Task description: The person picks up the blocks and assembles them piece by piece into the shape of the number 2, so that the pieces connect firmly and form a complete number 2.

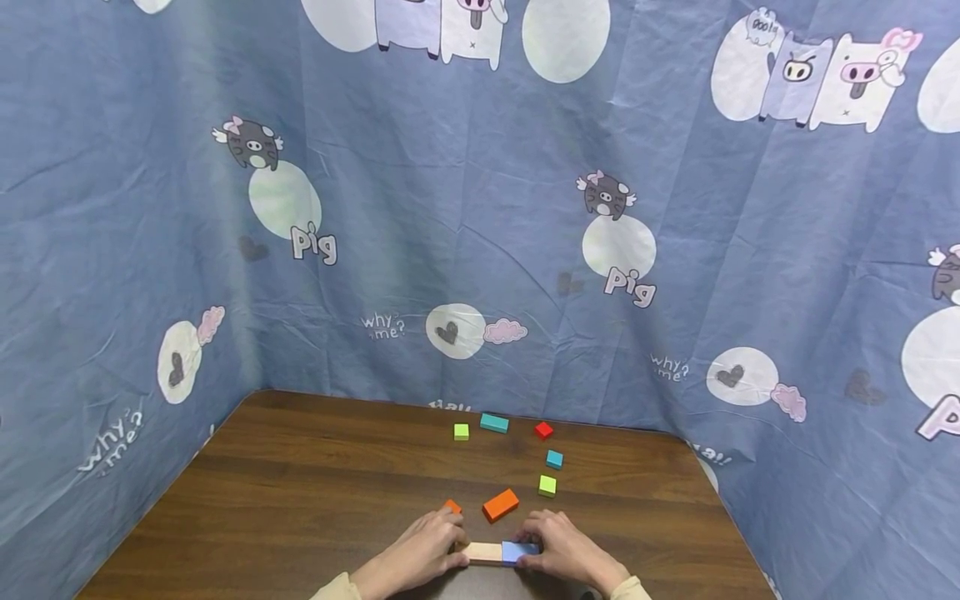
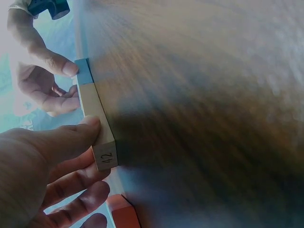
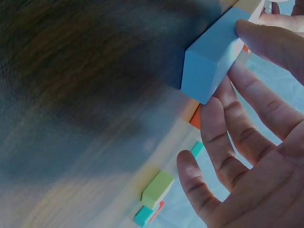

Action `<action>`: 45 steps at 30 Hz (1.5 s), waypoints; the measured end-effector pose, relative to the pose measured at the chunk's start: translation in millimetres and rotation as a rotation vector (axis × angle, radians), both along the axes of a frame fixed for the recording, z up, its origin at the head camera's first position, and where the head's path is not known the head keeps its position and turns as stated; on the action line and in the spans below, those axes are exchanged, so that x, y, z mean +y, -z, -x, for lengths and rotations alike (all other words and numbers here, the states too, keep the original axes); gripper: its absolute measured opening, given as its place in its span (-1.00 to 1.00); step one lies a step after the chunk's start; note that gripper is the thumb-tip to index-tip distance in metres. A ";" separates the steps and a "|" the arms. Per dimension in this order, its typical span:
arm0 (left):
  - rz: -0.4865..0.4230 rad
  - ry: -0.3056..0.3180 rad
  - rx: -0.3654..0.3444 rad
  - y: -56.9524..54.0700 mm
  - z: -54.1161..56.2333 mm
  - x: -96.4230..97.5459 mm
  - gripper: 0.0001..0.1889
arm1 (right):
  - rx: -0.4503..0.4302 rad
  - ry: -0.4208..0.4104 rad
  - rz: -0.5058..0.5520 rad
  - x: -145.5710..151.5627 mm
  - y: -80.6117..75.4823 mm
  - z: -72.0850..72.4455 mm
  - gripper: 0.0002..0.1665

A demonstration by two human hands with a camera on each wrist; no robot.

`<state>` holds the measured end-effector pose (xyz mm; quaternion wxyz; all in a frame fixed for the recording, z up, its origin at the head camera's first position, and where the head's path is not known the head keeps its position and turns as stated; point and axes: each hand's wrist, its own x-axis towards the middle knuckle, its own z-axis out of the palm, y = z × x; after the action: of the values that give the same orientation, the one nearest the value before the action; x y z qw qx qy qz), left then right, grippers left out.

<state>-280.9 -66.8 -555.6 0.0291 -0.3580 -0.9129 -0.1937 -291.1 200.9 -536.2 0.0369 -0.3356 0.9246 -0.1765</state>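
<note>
Near the table's front edge, a plain wooden block (image 1: 483, 552) and a blue block (image 1: 517, 552) lie end to end in one row. My left hand (image 1: 431, 546) grips the wooden block's left part between thumb and fingers; the left wrist view shows "42" on the end of this wooden block (image 2: 105, 151). On the other side, my right hand (image 1: 564, 546) pinches the blue block, its thumb on the near side and its fingers behind. Seen from the right wrist, the blue block (image 3: 213, 54) meets the wooden one at its far end.
Beyond my hands lie a long orange block (image 1: 500, 505) and a small orange block (image 1: 452, 506) partly hidden by the left hand. Farther back are green cubes (image 1: 547, 486) (image 1: 461, 432), a blue cube (image 1: 554, 459), a red cube (image 1: 543, 430) and a teal block (image 1: 494, 423). A patterned curtain (image 1: 465, 250) hangs behind.
</note>
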 end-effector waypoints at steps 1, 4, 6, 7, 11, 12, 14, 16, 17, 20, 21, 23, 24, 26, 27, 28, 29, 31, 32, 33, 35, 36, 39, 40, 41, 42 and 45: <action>0.001 0.000 0.003 -0.1 0.1 0.0 -0.83 | 0.001 0.002 -0.001 -0.1 0.0 -0.1 -0.71; -0.001 0.004 0.014 0.5 1.1 -0.2 -0.83 | 0.015 0.002 0.001 -0.7 0.8 -0.3 -0.71; -0.002 0.007 0.026 1.4 1.4 -0.6 -0.83 | 0.031 -0.006 0.006 -1.4 1.5 -0.8 -0.70; -0.003 0.010 0.032 1.6 1.6 -0.6 -0.84 | 0.036 -0.009 0.008 -1.9 2.0 -1.1 -0.70; -0.002 0.013 0.041 1.7 1.4 -0.4 -0.84 | 0.051 -0.028 0.014 -5.4 3.6 -2.6 -0.69; -0.002 0.014 0.041 1.7 1.4 -0.3 -0.84 | 0.054 -0.033 0.014 -6.4 3.8 -2.9 -0.68; -0.004 0.016 0.041 1.8 1.2 -0.1 -0.85 | 0.054 -0.038 0.016 -8.5 4.2 -3.2 -0.67; -0.005 0.019 0.043 1.9 1.0 -0.1 -0.85 | 0.059 -0.045 0.018 -10.4 4.0 -3.5 -0.67; -0.008 0.021 0.043 2.0 0.8 -0.2 -0.85 | 0.063 -0.049 0.018 -11.1 4.0 -3.5 -0.67; -0.017 0.032 0.050 2.1 0.4 -0.8 -0.87 | 0.073 -0.052 0.019 -13.0 3.7 -4.0 -0.67; -0.020 0.036 0.053 2.2 0.4 -1.0 -0.87 | 0.079 -0.051 0.017 -13.6 3.6 -4.0 -0.67; -0.024 0.044 0.053 2.2 0.4 -1.3 -0.88 | 0.085 -0.050 0.014 -14.8 3.7 -3.9 -0.67; -0.024 0.046 0.052 2.1 0.5 -1.4 -0.88 | 0.086 -0.047 0.013 -15.5 3.7 -3.8 -0.67; -0.023 0.048 0.045 2.3 0.9 -1.3 -0.88 | 0.091 -0.049 0.014 -17.0 4.1 -3.4 -0.67; -0.023 0.047 0.036 1.8 1.1 -1.3 -0.88 | 0.090 -0.050 0.016 -17.8 4.4 -3.1 -0.67; -0.021 0.043 0.030 1.5 1.2 -1.2 -0.87 | 0.089 -0.052 0.020 -18.7 4.7 -3.0 -0.67; -0.019 0.040 0.025 1.4 1.5 -1.0 -0.87 | 0.085 -0.053 0.023 -19.6 4.9 -2.8 -0.66; -0.015 0.034 0.017 1.3 2.1 -0.5 -0.86 | 0.079 -0.058 0.026 -21.8 5.8 -2.5 -0.66; -0.013 0.031 0.012 1.2 2.4 -0.2 -0.85 | 0.069 -0.057 0.028 -22.9 6.0 -2.6 -0.65; -0.012 0.030 0.012 1.6 2.7 0.2 -0.85 | 0.064 -0.055 0.026 -23.9 6.3 -2.7 -0.65; -0.011 0.034 0.018 2.2 2.9 0.7 -0.85 | 0.056 -0.053 0.023 -25.7 6.5 -3.2 -0.65; -0.012 0.036 0.021 2.4 3.0 0.8 -0.85 | 0.054 -0.049 0.020 -26.5 6.4 -3.4 -0.65; -0.013 0.042 0.040 3.2 2.6 0.7 -0.86 | 0.043 -0.035 0.015 -28.0 6.5 -4.1 -0.67; -0.013 0.044 0.050 3.1 2.3 0.4 -0.86 | 0.039 -0.032 0.015 -28.3 6.5 -4.4 -0.68; -0.012 0.045 0.058 3.2 2.2 0.2 -0.87 | 0.036 -0.028 0.013 -28.5 6.5 -4.6 -0.69; -0.011 0.046 0.064 3.1 2.0 -0.1 -0.87 | 0.031 -0.026 0.012 -28.7 6.6 -4.6 -0.70; -0.005 0.045 0.075 1.8 1.7 -0.9 -0.86 | 0.032 -0.026 0.013 -28.9 7.2 -4.6 -0.72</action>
<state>-282.6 -67.7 -557.4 0.0596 -0.3854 -0.9024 -0.1831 -286.5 171.9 -543.4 0.0225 -0.3504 0.9195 -0.1765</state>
